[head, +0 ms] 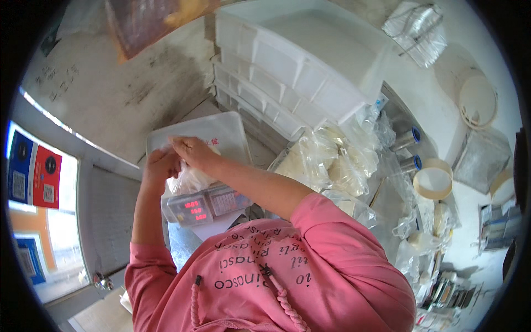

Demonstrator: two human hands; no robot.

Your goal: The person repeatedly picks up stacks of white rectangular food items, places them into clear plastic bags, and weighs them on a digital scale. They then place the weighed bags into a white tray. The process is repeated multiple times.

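Note:
A digital weighing scale (pixel 188 209) with lit red digits stands before me, a pale tray (pixel 232 133) on top of it. On the tray rests a clear plastic bag (pixel 186 180) with pale contents. My left hand (pixel 161 166) grips the gathered top of this bag. Close beside it, my right hand (pixel 193 151) pinches the same gathered plastic, its fingers bent. The two hands nearly touch above the bag, and they hide part of its neck.
Stacked white plastic crates (pixel 290 62) stand beyond the scale. Filled plastic bags (pixel 323 162) lie right of it, with metal cylinders with blue rims (pixel 408 139) farther right. A window (pixel 66 207) with printed signs is at the left.

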